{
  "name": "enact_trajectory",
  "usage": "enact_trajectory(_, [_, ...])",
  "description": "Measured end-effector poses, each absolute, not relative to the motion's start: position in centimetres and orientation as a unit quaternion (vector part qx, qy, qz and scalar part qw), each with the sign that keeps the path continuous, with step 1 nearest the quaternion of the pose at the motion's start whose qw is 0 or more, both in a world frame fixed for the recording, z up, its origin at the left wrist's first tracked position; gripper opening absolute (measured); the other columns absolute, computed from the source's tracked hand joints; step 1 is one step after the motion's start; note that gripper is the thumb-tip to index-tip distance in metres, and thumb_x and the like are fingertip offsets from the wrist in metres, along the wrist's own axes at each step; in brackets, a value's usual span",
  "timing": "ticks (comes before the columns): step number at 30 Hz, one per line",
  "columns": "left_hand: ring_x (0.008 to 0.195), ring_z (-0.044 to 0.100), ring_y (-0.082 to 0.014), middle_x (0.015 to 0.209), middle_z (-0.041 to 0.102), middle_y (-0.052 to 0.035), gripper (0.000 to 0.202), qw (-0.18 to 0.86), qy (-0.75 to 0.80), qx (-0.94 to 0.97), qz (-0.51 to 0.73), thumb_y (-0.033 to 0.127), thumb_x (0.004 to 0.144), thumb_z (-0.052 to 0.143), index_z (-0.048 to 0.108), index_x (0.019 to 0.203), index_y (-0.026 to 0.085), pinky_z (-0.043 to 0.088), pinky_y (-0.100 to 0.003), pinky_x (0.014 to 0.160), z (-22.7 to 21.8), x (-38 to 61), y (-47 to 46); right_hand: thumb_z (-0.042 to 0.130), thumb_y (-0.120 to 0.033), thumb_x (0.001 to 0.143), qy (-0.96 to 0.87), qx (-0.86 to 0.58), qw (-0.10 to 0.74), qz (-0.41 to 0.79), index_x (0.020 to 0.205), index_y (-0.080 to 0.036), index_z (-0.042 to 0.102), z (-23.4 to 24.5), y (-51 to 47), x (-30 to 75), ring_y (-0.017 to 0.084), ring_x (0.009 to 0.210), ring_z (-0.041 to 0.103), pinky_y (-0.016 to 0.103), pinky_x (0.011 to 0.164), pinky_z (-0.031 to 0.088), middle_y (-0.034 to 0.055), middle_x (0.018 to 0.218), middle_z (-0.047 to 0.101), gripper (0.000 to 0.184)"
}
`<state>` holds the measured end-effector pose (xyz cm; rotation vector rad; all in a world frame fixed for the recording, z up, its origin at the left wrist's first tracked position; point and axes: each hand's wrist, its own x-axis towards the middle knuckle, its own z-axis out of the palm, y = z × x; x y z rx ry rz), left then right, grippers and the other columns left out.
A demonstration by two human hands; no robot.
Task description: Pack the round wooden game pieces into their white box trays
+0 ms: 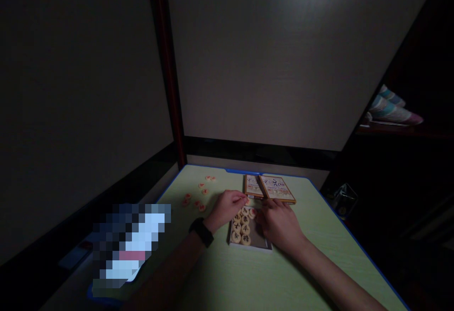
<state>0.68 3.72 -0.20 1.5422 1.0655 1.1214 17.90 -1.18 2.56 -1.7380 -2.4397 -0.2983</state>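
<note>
My left hand [229,207], with a dark watch on its wrist, pinches a round Chinese chess piece [247,201] above the far edge of a shallow open box [258,244]. Inside the box, several pale pieces with black characters [245,229] lie in rows on the left side. A red-marked piece [252,213] is among them near the far end. My right hand [280,221] is over the box's right side with its fingers curled in. Whatever those fingers hold, if anything, is hidden.
Several loose red-marked pieces [201,185] lie on the green table [198,273] to the left. Behind the box are two printed flat boxes, a smaller one [252,185] and a larger lid [278,188]. A pixelated bright object [135,244] sits at the left edge. Walls stand behind.
</note>
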Motion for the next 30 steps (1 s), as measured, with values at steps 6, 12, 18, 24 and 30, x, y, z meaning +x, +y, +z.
enact_trajectory(6, [0.081, 0.071, -0.0201, 0.086, 0.077, -0.0094, 0.016, 0.462, 0.436, 0.623, 0.457, 0.026, 0.075, 0.067, 0.071, 0.081, 0.013, 0.056, -0.027, 0.072, -0.2, 0.6, 3.8, 0.051, -0.026, 0.088, -0.814, -0.568, 0.077, -0.097, 0.085, -0.017, 0.070, 2.5, -1.2, 18.2, 0.027, 0.095, 0.060, 0.036, 0.079, 0.038, 0.0117, 0.097, 0.068, 0.021])
enact_trajectory(12, [0.079, 0.072, -0.0204, 0.084, 0.077, -0.0095, 0.016, 0.456, 0.432, 0.626, 0.462, 0.028, 0.074, 0.068, 0.071, 0.079, 0.013, 0.056, -0.027, 0.069, -0.5, 0.8, 4.0, 0.058, -0.037, 0.086, -0.818, -0.560, 0.093, -0.097, 0.094, -0.018, 0.071, 2.3, -1.2, 17.8, 0.028, 0.100, 0.056, 0.038, 0.082, 0.039, 0.0110, 0.105, 0.067, 0.024])
enact_trajectory(18, [0.080, 0.072, -0.0209, 0.085, 0.077, -0.0103, 0.019, 0.465, 0.424, 0.623, 0.464, 0.029, 0.073, 0.069, 0.071, 0.081, 0.012, 0.056, -0.028, 0.072, -0.8, 0.9, 4.2, 0.055, -0.034, 0.088, -0.815, -0.565, 0.082, -0.100, 0.093, -0.018, 0.069, 2.0, -1.1, 17.1, 0.029, 0.102, 0.055, 0.039, 0.083, 0.037, 0.0126, 0.105, 0.066, 0.021])
enact_trajectory(24, [0.081, 0.072, -0.0221, 0.086, 0.076, -0.0113, 0.018, 0.461, 0.432, 0.627, 0.455, 0.028, 0.074, 0.069, 0.071, 0.081, 0.011, 0.056, -0.029, 0.073, -0.6, 0.9, 4.0, 0.049, -0.032, 0.091, -0.816, -0.559, 0.096, -0.113, 0.089, -0.018, 0.068, 2.0, -1.2, 17.1, 0.028, 0.099, 0.056, 0.039, 0.081, 0.037, 0.0125, 0.102, 0.067, 0.024])
enact_trajectory(30, [0.081, 0.072, -0.0214, 0.086, 0.077, -0.0111, 0.015, 0.456, 0.440, 0.626, 0.455, 0.023, 0.075, 0.066, 0.071, 0.082, 0.011, 0.056, -0.028, 0.072, -0.4, 0.9, 4.0, 0.050, -0.033, 0.090, -0.816, -0.558, 0.105, -0.111, 0.089, -0.017, 0.068, 1.9, -1.2, 17.3, 0.028, 0.099, 0.056, 0.038, 0.081, 0.037, 0.0120, 0.100, 0.068, 0.024])
